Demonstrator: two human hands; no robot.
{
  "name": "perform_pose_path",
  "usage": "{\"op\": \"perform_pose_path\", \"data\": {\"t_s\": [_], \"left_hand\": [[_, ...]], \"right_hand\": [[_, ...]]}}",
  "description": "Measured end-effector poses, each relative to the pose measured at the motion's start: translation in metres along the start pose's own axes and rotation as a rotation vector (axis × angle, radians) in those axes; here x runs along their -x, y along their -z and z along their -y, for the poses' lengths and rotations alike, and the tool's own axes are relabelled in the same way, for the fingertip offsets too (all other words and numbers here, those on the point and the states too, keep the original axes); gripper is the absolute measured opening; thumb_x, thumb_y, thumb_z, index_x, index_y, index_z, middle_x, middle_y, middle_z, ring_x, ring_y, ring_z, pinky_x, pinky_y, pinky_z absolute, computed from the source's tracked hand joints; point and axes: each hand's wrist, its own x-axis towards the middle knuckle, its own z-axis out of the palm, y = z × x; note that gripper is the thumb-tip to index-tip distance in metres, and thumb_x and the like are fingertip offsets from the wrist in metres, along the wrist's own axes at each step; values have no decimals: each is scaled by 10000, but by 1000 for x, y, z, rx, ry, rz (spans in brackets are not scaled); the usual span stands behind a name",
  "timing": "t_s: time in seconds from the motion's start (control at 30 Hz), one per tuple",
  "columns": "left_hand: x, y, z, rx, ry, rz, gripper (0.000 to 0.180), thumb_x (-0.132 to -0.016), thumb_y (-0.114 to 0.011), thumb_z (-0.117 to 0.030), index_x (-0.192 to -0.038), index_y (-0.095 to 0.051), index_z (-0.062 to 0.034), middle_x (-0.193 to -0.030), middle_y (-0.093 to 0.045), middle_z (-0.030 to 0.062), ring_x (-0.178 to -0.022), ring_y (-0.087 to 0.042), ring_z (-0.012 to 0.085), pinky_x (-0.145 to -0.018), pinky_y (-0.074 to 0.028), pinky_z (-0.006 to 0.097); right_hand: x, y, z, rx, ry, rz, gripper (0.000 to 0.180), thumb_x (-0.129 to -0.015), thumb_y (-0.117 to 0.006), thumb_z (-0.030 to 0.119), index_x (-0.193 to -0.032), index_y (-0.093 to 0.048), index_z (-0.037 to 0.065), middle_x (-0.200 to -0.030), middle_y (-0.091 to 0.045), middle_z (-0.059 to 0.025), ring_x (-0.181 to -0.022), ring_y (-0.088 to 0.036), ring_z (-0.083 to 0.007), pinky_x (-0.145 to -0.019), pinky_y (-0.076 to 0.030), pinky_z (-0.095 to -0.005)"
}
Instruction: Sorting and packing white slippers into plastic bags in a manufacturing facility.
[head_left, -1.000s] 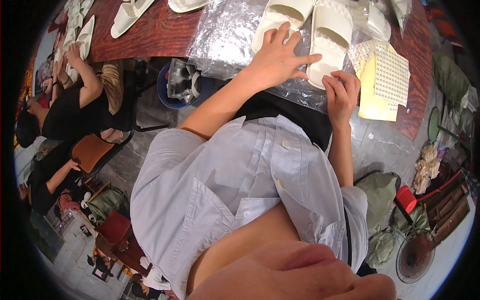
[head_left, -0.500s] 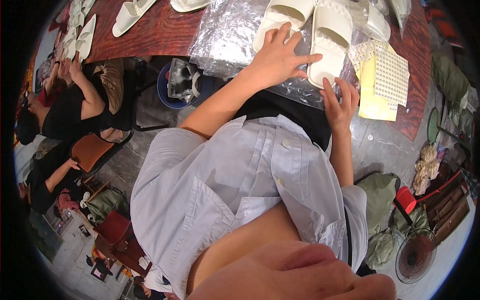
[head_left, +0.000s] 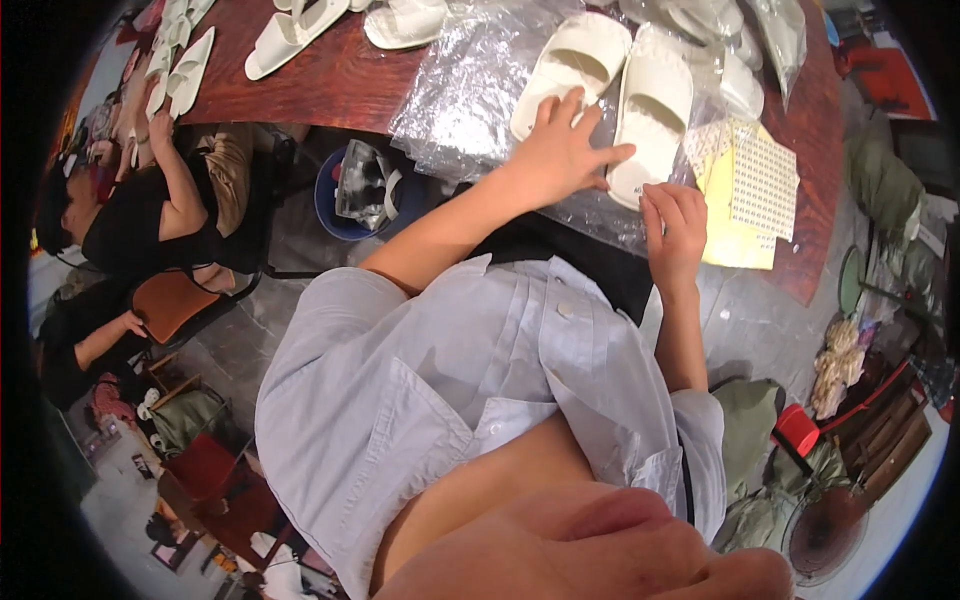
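Note:
A pair of cream slippers lies side by side on clear plastic bags at the table's near edge. Spread over them is my left hand: its fingers rest on the left slipper, and its thumb reaches onto the right slipper. My right hand has its fingers drawn together, with the fingertips at the heel of the right slipper. A small dark mark shows on that heel beside them. Whether anything is pinched there is hidden. Sheets of small printed stickers lie on yellow paper to the right.
More slippers lie at the left on the red-brown table. Bagged slippers are at the far right. A blue bucket stands below the table edge. Another person sits at the left; a fan stands at lower right.
My right hand's fingers have closed together at the right slipper's heel, where a small dark mark now shows. My left hand stays spread on the pair. The whole view has shifted slightly.

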Motion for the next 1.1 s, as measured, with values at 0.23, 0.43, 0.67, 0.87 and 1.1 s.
{"op": "perform_pose_path", "data": {"t_s": [0.23,0.43,0.67,0.87,1.1], "left_hand": [[7,0,-19,267,-230,-348,190,-663,-732,-95,-728,-555,-79,-778,-551,42,-752,-577,241,-641,-465,363],[13,-52,-8,372,-270,-331,187,-712,-731,-153,-790,-571,-95,-830,-520,48,-820,-561,239,-717,-487,362],[16,-46,-12,398,-159,-231,504,-767,-762,-280,-1236,-604,-190,-1202,-526,152,-1164,-518,340,-940,-459,422],[7,-38,-18,282,-117,29,760,-826,-695,-478,-1501,-371,-351,-1431,-425,211,-1404,-295,438,-1117,-222,638],[10,-55,-19,84,-147,96,624,-855,-601,-580,-1439,-470,-404,-1476,-404,176,-1424,-234,479,-1119,-187,655]], "right_hand": [[-89,-22,-11,-180,72,283,382,-907,-648,143,-1285,-659,196,-1189,-547,-293,-1128,-485,-466,-962,-418,-509],[-97,-60,-21,310,122,327,554,-888,-681,258,-1418,-531,211,-958,-586,-187,-951,-559,-401,-797,-440,-479],[-115,-39,-28,231,-88,138,385,-946,-634,201,-1264,-627,-16,-731,-603,-166,-760,-591,-335,-715,-442,-429],[-147,9,-2,-85,-176,-202,272,-967,-629,135,-1166,-686,-42,-776,-654,-153,-723,-585,-249,-706,-468,-363],[-240,-21,88,-119,95,256,276,-959,-637,138,-1196,-682,4,-978,-707,-180,-879,-664,-256,-800,-490,-345]]}}
